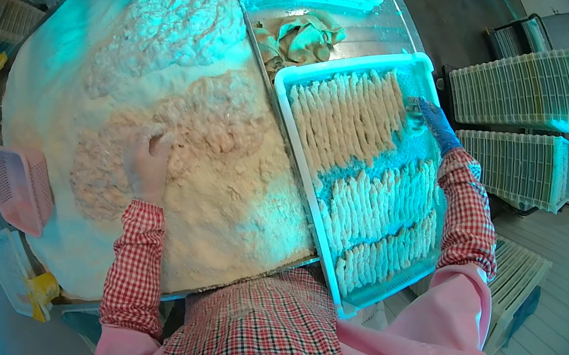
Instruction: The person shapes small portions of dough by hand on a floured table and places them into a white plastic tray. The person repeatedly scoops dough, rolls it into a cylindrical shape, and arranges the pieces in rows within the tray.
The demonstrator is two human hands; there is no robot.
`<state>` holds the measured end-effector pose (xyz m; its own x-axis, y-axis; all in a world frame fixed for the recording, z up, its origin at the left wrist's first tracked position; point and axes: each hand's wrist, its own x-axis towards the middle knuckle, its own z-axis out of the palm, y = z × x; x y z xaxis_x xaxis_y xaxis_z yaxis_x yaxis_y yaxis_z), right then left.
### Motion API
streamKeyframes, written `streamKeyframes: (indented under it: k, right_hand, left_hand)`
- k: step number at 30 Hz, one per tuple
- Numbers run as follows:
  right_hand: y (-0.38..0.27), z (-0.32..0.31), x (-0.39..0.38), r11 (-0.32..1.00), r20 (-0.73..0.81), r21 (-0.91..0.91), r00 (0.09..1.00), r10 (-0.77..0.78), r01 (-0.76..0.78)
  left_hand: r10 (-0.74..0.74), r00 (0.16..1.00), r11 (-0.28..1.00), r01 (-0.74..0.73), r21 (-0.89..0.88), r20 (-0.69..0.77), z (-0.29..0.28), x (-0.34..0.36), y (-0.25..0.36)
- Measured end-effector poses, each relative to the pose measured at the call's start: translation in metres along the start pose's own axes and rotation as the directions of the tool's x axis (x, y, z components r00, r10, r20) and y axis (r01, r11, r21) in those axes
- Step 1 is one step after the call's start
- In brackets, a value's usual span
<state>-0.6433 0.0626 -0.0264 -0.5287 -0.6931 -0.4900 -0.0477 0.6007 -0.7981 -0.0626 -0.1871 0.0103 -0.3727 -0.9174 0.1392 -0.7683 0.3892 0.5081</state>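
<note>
Your left hand (147, 168) is lying over the lumpy flour (223, 118) with its fingers bent, and your blue-gloved right hand (442, 128) is holding its fingers at the right end of the farthest row of floured strips (343, 120); whether either set is closing on anything, I cannot tell. Those strips are lying side by side in three rows inside the pale blue tray (352, 65), right of the flour. Beyond, a crumpled cloth (308, 37) is resting on the desk (391, 34), and a pink basket (19, 189) is standing left of the flour.
</note>
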Motion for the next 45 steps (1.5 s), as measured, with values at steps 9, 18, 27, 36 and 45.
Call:
streamKeyframes:
  k: [9,18,27,36,45]
  right_hand:
    - [0.015,-0.02,-0.061,0.965,0.12,-0.254,0.992,-0.028,0.058]
    - [0.036,0.001,-0.086,0.791,-0.071,-0.583,0.958,-0.279,0.187]
    - [0.009,0.038,-0.105,0.704,-0.255,-0.691,0.854,-0.453,0.166]
    - [-0.076,0.33,-0.243,0.618,0.307,-0.461,0.768,-0.562,0.636]
    - [-0.068,0.384,-0.231,0.643,0.188,-0.534,0.818,-0.543,0.549]
  left_hand:
    - [0.236,0.972,0.942,-0.226,0.249,-0.012,0.002,0.003,0.008]
    - [0.197,0.98,0.965,-0.198,0.173,0.022,-0.002,0.003,0.002]
    - [0.077,0.974,0.997,-0.071,-0.038,0.211,-0.026,-0.103,-0.025]
    - [-0.387,0.687,0.884,0.088,0.458,0.615,-0.102,-0.164,-0.059]
    - [-0.288,0.848,0.93,0.359,-0.081,0.444,-0.056,-0.148,-0.044]
